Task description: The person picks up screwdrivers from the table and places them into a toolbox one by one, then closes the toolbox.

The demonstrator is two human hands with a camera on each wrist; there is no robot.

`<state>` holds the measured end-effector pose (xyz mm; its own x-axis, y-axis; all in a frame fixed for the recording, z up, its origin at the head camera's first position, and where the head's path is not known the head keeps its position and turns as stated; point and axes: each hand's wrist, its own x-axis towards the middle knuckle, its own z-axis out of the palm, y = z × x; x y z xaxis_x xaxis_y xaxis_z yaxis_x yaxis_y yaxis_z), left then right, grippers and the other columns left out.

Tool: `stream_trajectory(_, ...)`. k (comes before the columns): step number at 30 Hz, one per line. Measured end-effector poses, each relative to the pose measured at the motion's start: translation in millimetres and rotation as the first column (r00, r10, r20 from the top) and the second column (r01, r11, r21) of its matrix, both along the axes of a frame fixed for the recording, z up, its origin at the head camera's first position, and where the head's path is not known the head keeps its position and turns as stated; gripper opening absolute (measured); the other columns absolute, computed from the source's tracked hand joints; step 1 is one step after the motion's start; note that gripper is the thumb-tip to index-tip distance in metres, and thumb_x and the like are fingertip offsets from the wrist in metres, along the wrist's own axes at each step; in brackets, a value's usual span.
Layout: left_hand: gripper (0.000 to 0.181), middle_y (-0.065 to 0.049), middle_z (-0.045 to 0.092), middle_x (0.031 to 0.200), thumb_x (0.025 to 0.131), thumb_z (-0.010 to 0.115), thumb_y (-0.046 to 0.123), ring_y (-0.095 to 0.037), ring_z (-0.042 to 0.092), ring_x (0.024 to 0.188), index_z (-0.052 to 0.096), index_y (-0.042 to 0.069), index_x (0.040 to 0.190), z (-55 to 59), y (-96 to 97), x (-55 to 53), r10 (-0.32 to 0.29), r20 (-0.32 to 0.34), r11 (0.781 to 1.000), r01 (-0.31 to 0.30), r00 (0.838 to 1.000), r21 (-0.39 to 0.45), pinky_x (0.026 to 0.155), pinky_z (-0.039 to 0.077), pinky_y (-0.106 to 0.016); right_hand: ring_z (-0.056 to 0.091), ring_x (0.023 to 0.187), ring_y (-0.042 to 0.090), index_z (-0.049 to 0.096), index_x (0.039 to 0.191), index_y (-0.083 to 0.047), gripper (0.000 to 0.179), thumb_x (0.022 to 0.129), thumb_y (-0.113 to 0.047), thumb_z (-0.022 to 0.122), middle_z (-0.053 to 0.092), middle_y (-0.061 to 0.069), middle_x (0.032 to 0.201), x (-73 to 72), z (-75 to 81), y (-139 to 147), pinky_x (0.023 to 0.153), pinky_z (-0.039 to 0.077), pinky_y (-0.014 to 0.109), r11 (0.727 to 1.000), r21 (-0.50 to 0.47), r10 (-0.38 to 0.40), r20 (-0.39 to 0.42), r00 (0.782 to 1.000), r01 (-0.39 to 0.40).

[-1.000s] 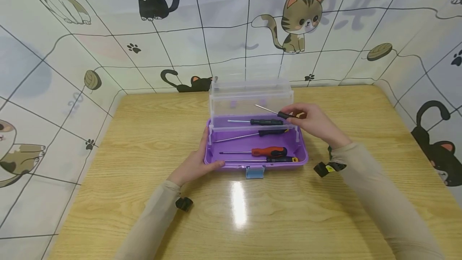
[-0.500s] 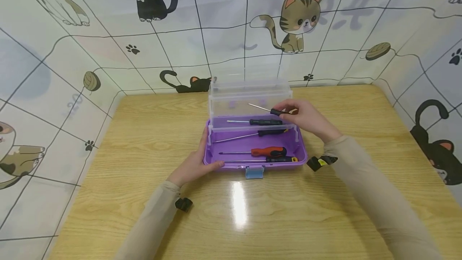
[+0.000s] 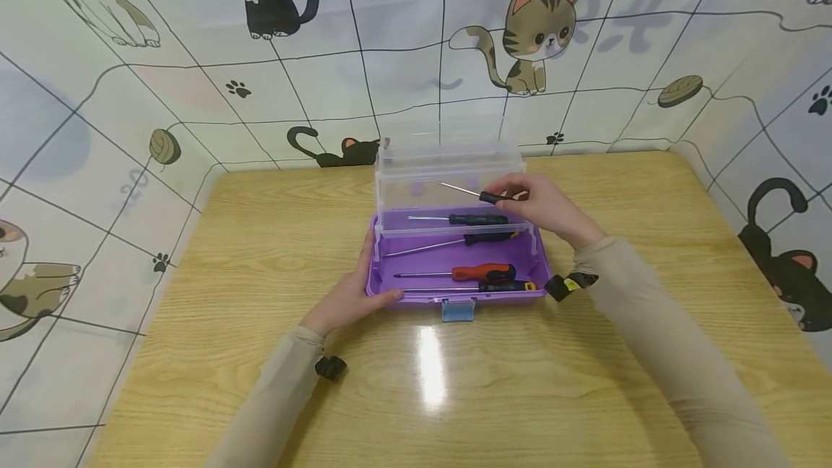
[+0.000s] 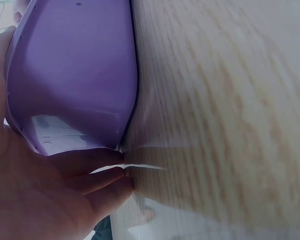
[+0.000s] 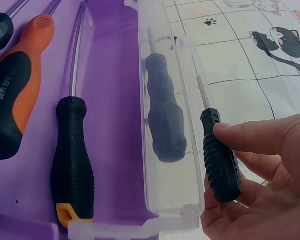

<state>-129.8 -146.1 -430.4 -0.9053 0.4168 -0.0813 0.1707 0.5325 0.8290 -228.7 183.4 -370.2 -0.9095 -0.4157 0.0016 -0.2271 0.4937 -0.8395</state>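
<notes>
My right hand (image 3: pixel 546 208) pinches the black handle of a small screwdriver (image 3: pixel 492 198) between thumb and fingers. Its shaft points left, overlapping the raised clear lid (image 3: pixel 448 157) in the head view. In the right wrist view the ribbed handle (image 5: pixel 221 160) is beside the clear plastic. My left hand (image 3: pixel 354 295) rests against the left front corner of the purple toolbox (image 3: pixel 422 260), thumb along the front rim, extended fingers along the end wall (image 4: pixel 75 85). Inside lie an orange-and-black screwdriver (image 3: pixel 481 273), a yellow-ended black one (image 3: pixel 507 287), and two more black-handled screwdrivers (image 3: pixel 481 220) behind them.
The toolbox stands on a wooden table (image 3: pixel 279 230), its blue latch (image 3: pixel 458 310) hanging at the front. A cat-patterned wall covering (image 3: pixel 416 85) rises behind the table and along its sides. Black wrist cameras (image 3: pixel 331 367) are strapped over both sleeves.
My right hand has moved left and slightly up with the small screwdriver, bringing it farther over the back of the toolbox. The left hand and toolbox stay put.
</notes>
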Motion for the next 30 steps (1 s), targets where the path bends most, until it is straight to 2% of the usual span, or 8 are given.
stream_trajectory(4, 0.104, -0.026, 0.025, 0.139, 0.079, 0.068, 0.028, -0.040, 0.046, 0.110, -0.014, 0.019, 0.142, 17.3, 3.9, 5.3, -0.014, 0.015, 1.000, 0.014, 1.000, -0.002, 0.094, 0.033, -0.049, 0.052, 0.081, 0.023, 0.064, 0.105, -0.005, 0.023, 0.082, -0.003, 0.061, 0.059, 0.010, 0.094, 1.5, 4.5, -6.6, 0.066, 0.045, 0.032, 1.000, -0.007, 0.006, -0.017, 1.000, -0.006)
stream_trajectory(8, 0.103, -0.025, 0.023, 0.140, 0.080, 0.068, 0.027, -0.040, 0.045, 0.111, -0.015, 0.018, 0.142, 21.8, 5.3, 6.7, -0.008, 0.033, 1.000, 0.009, 0.999, -0.016, 0.095, 0.032, -0.048, 0.053, 0.084, 0.025, 0.062, 0.106, 0.001, 0.024, 0.082, 0.002, 0.059, 0.060, 0.015, 0.097, 7.6, 17.3, -15.2, 0.069, 0.044, 0.030, 1.000, -0.005, 0.020, -0.025, 0.999, -0.020)
stream_trajectory(9, 0.104, -0.023, 0.023, 0.141, 0.079, 0.068, 0.031, -0.039, 0.045, 0.111, -0.015, 0.021, 0.142, 16.3, 3.9, 5.0, -0.003, 0.030, 1.000, 0.004, 1.000, -0.018, 0.095, 0.032, -0.048, 0.053, 0.085, 0.024, 0.062, 0.106, 0.001, 0.024, 0.082, 0.002, 0.059, 0.060, 0.015, 0.098, 6.1, 16.2, -15.5, 0.070, 0.044, 0.031, 1.000, -0.001, 0.024, -0.027, 0.999, -0.024)
stream_trajectory(10, 0.104, -0.023, 0.021, 0.141, 0.079, 0.068, 0.032, -0.039, 0.045, 0.112, -0.015, 0.021, 0.142, 15.3, 3.6, 4.8, -0.001, 0.033, 1.000, 0.002, 0.999, -0.013, 0.095, 0.032, -0.048, 0.053, 0.086, 0.024, 0.062, 0.107, 0.000, 0.024, 0.082, 0.002, 0.059, 0.060, 0.014, 0.099, 4.2, 14.4, -15.9, 0.071, 0.044, 0.032, 1.000, 0.006, 0.030, -0.029, 0.999, -0.029)
stream_trajectory(15, 0.107, -0.013, 0.020, 0.144, 0.074, 0.068, 0.046, -0.032, 0.045, 0.113, -0.016, 0.036, 0.139, -13.0, -3.1, -4.5, 0.020, 0.022, 0.999, -0.019, 1.000, -0.026, 0.095, 0.033, -0.046, 0.054, 0.089, 0.020, 0.064, 0.106, -0.005, 0.024, 0.083, -0.001, 0.059, 0.062, 0.008, 0.100, -11.6, -5.3, -13.2, 0.078, 0.043, 0.035, 0.998, 0.019, 0.061, -0.054, 0.997, -0.060)
stream_trajectory(16, 0.107, -0.014, 0.019, 0.144, 0.075, 0.068, 0.045, -0.033, 0.045, 0.113, -0.017, 0.035, 0.139, -13.2, -3.2, -4.5, 0.017, 0.021, 1.000, -0.016, 1.000, -0.027, 0.095, 0.032, -0.047, 0.054, 0.089, 0.020, 0.064, 0.106, -0.005, 0.024, 0.083, 0.000, 0.059, 0.062, 0.008, 0.100, -12.2, -5.7, -14.2, 0.079, 0.043, 0.036, 0.998, 0.019, 0.067, -0.059, 0.996, -0.066)
stream_trajectory(17, 0.107, -0.012, 0.019, 0.145, 0.073, 0.067, 0.048, -0.032, 0.045, 0.113, -0.017, 0.037, 0.139, -18.0, -4.3, -6.3, 0.021, 0.018, 0.999, -0.020, 1.000, -0.034, 0.095, 0.033, -0.046, 0.055, 0.090, 0.021, 0.063, 0.106, -0.004, 0.024, 0.083, 0.000, 0.059, 0.062, 0.009, 0.101, -12.7, -5.8, -15.1, 0.080, 0.043, 0.037, 0.997, 0.018, 0.074, -0.064, 0.995, -0.073)
stream_trajectory(30, 0.108, -0.011, 0.022, 0.144, 0.072, 0.066, 0.053, -0.030, 0.047, 0.112, -0.017, 0.039, 0.138, -17.1, -5.1, -7.1, 0.029, 0.042, 0.998, -0.027, 0.999, -0.052, 0.095, 0.033, -0.044, 0.055, 0.093, 0.024, 0.063, 0.102, -0.001, 0.023, 0.081, 0.005, 0.057, 0.063, 0.011, 0.099, -19.9, -9.1, -26.9, 0.084, 0.041, 0.038, 0.989, 0.072, 0.133, -0.103, 0.986, -0.126)
